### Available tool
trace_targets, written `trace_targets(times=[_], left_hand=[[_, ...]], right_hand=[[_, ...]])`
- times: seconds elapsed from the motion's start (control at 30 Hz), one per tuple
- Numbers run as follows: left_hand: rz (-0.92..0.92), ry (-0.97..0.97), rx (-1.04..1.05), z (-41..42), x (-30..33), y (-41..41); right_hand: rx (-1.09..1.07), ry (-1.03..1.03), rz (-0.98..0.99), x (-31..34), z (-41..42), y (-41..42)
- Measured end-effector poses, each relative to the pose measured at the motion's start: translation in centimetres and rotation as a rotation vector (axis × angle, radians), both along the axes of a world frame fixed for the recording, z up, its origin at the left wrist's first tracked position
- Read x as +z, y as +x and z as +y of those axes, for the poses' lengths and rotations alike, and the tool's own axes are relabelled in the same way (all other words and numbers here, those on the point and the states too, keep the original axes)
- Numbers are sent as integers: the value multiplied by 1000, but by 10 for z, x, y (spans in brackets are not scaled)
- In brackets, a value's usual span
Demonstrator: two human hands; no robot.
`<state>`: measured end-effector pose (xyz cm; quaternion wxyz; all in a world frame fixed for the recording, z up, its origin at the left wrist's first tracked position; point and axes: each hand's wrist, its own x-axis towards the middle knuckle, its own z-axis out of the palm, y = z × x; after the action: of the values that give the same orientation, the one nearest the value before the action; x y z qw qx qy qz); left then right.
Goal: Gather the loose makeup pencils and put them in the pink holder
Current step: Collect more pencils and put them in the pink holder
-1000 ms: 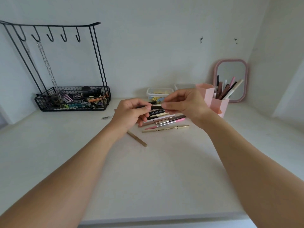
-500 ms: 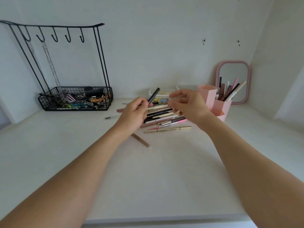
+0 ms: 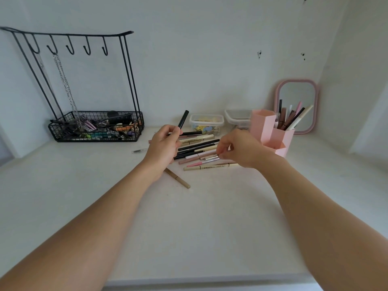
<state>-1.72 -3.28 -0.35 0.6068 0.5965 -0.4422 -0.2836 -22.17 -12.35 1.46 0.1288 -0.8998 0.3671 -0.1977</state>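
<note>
My left hand [image 3: 162, 147] grips a black makeup pencil [image 3: 183, 119], which sticks up and away from the fist. Several loose pencils [image 3: 198, 147] lie in a pile on the white shelf between my hands. My right hand [image 3: 239, 151] reaches down at the right side of the pile, its fingertips touching a silver-tipped pencil [image 3: 211, 158]. One tan pencil [image 3: 178, 178] lies apart, nearer to me. The pink holder [image 3: 270, 133] stands at the right with several pencils upright in its back compartment.
A black wire rack [image 3: 94, 127] with hooks and a basket of clips stands at the back left. Two clear lidded boxes [image 3: 206, 122] sit behind the pile. A pink-framed mirror [image 3: 296, 106] leans on the wall behind the holder. A small clear brush [image 3: 138, 151] lies left of the pile.
My right hand let go of the black pencil and dropped to the pile. My left hand kept that pencil and turned it upright.
</note>
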Motion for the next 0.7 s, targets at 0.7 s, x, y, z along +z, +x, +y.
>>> trace_targets(times=[0.7], left_hand=[[211,-45,-87,4,6,-8]], right_hand=[[41,346,-399,5,4,9]])
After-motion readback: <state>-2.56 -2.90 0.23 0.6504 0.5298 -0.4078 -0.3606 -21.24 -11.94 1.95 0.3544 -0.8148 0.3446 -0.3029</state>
